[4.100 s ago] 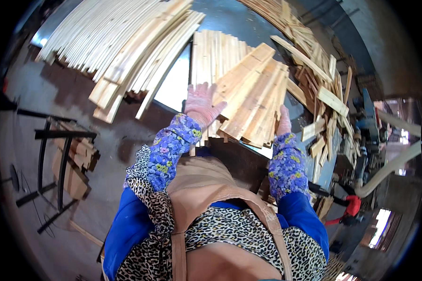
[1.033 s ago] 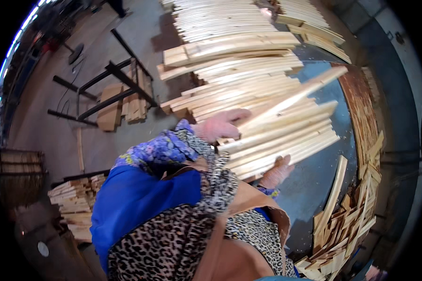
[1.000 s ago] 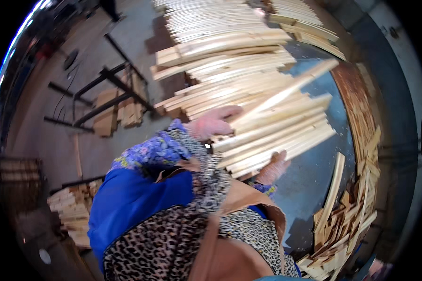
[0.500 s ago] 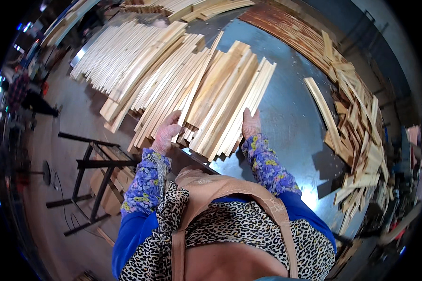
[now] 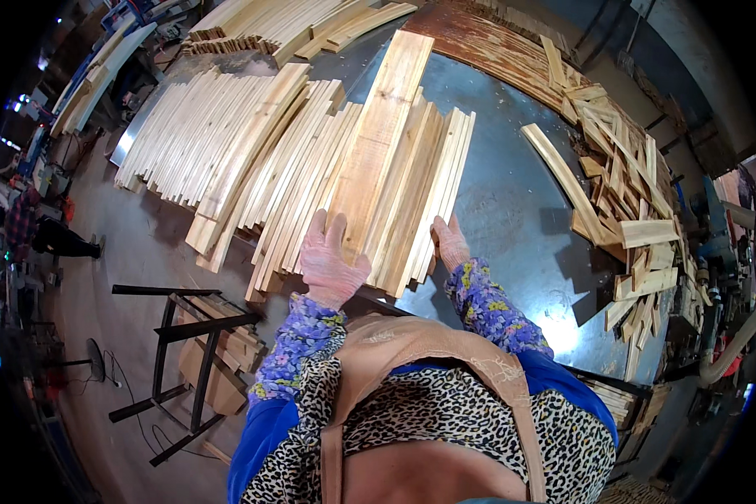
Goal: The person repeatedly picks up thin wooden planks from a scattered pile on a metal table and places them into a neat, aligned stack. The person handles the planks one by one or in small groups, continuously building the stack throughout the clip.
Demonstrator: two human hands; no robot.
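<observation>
A row of pale wooden strips and boards [image 5: 302, 181] lies side by side on the metal table. One wide, knotty board [image 5: 378, 126] rests face up on them, its far end sticking out past the others. My left hand [image 5: 334, 265], in a pinkish glove, lies over this board's near end with fingers stretched apart. Against the right side of the row, my right hand [image 5: 451, 244], also gloved, touches the outermost narrow strips [image 5: 445, 185]. Its fingers are extended, partly hidden behind the strips' edge.
The metal table [image 5: 504, 218] carries a heap of offcuts [image 5: 626, 168] on the right, with one loose slat [image 5: 563, 181] beside it. More stacked boards [image 5: 252, 29] are at the back. A black metal frame [image 5: 193, 344] stands on the floor left; a person [image 5: 50, 235] is farther off.
The wide board, seen on its narrow edge before, now lies face up. My left hand has gone from gripping its edge to spreading over its near end. The view has shifted slightly.
</observation>
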